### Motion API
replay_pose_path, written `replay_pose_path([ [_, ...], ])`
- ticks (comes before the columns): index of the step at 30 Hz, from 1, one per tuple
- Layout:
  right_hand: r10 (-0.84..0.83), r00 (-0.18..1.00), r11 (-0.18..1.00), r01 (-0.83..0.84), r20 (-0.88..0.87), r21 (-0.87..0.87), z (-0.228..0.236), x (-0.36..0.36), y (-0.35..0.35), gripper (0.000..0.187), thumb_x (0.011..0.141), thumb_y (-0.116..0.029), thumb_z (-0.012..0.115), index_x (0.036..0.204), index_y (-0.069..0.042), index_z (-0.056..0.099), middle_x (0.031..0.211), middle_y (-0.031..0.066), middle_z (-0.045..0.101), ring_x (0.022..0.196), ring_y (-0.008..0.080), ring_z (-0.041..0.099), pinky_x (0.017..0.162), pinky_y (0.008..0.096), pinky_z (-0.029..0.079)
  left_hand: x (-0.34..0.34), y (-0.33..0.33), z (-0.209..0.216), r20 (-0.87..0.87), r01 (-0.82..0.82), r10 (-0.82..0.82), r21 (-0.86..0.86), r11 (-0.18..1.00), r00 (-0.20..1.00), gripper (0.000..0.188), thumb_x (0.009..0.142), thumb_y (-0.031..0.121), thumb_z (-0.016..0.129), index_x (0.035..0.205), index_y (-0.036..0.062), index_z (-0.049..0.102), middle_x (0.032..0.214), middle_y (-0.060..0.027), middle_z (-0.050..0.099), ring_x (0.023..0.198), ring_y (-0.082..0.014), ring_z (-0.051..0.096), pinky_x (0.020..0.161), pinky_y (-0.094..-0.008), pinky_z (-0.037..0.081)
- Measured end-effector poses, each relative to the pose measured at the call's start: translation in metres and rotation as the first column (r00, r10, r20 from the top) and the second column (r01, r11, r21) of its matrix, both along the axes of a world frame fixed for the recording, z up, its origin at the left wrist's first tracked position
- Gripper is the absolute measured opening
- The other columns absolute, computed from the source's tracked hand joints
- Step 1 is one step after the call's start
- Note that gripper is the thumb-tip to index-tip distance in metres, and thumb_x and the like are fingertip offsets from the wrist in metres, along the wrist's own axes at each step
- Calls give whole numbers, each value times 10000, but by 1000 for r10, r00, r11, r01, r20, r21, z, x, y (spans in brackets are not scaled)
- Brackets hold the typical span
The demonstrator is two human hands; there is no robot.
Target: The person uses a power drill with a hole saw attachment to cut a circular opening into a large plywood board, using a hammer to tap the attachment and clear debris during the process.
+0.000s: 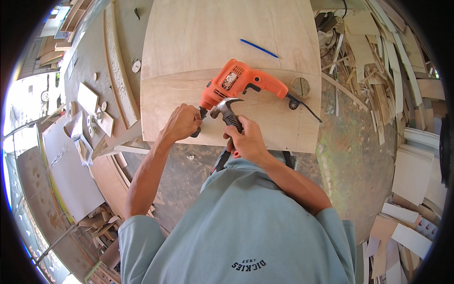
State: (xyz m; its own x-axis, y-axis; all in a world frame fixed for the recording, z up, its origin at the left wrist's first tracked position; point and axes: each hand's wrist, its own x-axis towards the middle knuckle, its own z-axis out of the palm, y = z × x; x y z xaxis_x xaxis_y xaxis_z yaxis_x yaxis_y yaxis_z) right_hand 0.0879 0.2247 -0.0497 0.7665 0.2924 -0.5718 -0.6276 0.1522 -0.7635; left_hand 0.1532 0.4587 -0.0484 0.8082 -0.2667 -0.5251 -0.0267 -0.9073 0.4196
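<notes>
Orange drill (241, 78) lies on its side on the counter (189, 42); left hand (181, 123) wraps round its black chuck (202, 112), probably steadying it, while right hand (248, 141) grips a hammer (230, 118) mid-handle, likely for control.

Looks steeply down from the wearer's head through the left of two fisheye lenses, facing a plywood board (189, 38). Takes in the shirt (227, 222) close below, left hand (182, 122) and right hand (248, 142) slightly farther out, and curves outlying wood scraps (362, 28) toward a black, rounded rim.
</notes>
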Motion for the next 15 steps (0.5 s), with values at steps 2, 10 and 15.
replay_pose_path([
  [2,8,1000,1000,-8,18,-15,-2,-2,9,240,1010,-169,592,1067,63,573,812,113,664,516,159,657,445,307,506,3,-1,6,-2,-8,8,-9,1000,1000,127,746,74,714,802,-22,777,749,-223,720,721,-378,725,740,-429,570],
  [10,-296,934,950,309,198,-37,4,-13,39,256,1059,-200,538,1162,35,525,844,94,652,558,157,664,472,298,494,4,12,-4,74,-1,4,-50,999,997,143,746,116,721,748,-19,766,658,-196,696,604,-305,702,627,-377,546],
  [15,-41,991,991,57,129,-122,-9,-22,51,255,1065,-208,531,1128,39,518,773,71,616,501,150,639,420,307,479,9,12,1,49,21,-20,-20,1000,999,139,741,96,698,757,-31,752,680,-230,684,659,-372,702,700,-422,558],
])
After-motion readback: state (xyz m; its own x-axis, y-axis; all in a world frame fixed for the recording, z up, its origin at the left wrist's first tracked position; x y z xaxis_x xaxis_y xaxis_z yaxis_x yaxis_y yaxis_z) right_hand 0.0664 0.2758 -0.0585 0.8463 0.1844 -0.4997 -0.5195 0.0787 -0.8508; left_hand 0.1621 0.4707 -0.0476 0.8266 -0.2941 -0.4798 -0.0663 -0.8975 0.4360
